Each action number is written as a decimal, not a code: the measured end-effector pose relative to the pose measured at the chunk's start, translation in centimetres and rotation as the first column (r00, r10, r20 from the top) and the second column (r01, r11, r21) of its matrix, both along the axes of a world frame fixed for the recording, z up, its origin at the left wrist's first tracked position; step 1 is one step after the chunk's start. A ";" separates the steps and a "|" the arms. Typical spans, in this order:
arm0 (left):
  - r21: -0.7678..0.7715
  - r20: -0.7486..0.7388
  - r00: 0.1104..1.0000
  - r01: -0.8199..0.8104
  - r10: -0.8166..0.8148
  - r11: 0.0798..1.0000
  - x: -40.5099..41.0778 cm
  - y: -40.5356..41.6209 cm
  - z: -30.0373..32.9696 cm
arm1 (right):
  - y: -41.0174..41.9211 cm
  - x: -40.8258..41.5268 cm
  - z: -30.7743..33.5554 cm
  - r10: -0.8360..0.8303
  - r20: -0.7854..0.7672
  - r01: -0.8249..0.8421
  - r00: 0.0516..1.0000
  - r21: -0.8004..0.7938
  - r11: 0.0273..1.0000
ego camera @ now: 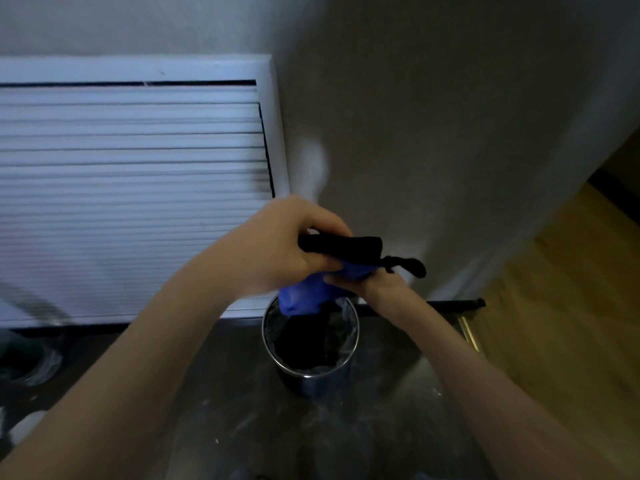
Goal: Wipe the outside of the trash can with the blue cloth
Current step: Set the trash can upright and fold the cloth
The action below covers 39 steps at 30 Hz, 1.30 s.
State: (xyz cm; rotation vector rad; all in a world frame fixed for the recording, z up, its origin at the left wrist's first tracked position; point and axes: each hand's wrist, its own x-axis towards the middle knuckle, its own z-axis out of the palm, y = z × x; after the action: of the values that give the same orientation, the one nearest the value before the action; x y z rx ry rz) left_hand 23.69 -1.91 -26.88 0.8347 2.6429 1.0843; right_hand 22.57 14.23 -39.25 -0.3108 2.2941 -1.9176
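Observation:
A small round metal trash can (313, 379) with a clear liner stands on the dark floor, near the wall. Directly above its rim both hands hold a bunched blue cloth (304, 297). My left hand (273, 247) comes in from the left and grips the cloth together with a black fabric piece (341, 245) whose cord end sticks out to the right. My right hand (374, 285) pinches the blue cloth from the right, below the black piece. The cloth hangs just over the can's opening, apart from its outer wall.
A white louvered vent panel (131, 181) fills the wall on the left. A plain wall (433, 133) rises behind the can. Wooden flooring (561, 306) lies at right past a dark threshold strip (453, 303). Another lined bin (31, 358) sits at far left.

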 end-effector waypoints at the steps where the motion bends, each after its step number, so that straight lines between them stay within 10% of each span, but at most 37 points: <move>1: 0.080 0.072 0.997 0.031 -0.037 0.996 0.9 -0.7 0.6 | 0.0 0.1 1.1 0.016 -0.055 -0.018 0.998 -0.050 0.999; 5: 0.347 0.235 0.963 0.045 -0.133 0.937 3.8 -3.7 0.6 | 0.1 0.2 5.8 0.086 -0.115 -0.105 0.990 -0.169 0.980; 10: 0.406 0.534 0.772 -0.593 0.346 0.695 3.6 -3.9 -5.0 | -0.8 0.2 9.0 0.100 -0.102 -0.119 0.990 -0.197 0.973; 18: 0.577 0.547 0.815 -0.531 0.189 0.620 2.3 -2.2 -6.3 | -0.9 0.0 9.6 0.059 -0.009 -0.059 0.998 -0.270 0.961; 25: 0.670 0.524 0.829 -0.543 0.196 0.507 0.9 -2.4 -5.3 | 1.9 0.2 9.7 0.083 -0.021 -0.081 0.996 0.106 0.991; 29: 0.610 0.600 0.746 -0.660 0.288 0.439 0.5 -1.6 -4.9 | 2.7 0.7 10.2 0.041 0.088 -0.033 0.995 -0.096 0.995; 39: 0.367 0.864 0.488 -0.780 0.124 0.507 1.5 -0.8 -4.4 | 2.3 1.7 11.7 -0.056 -0.292 0.119 0.955 0.200 0.973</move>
State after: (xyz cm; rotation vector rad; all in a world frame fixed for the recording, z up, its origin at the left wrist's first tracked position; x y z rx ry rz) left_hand 25.14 -2.72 -31.29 -0.4563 1.6161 2.1432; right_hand 24.23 16.52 -27.57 -0.4952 2.7170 -1.7352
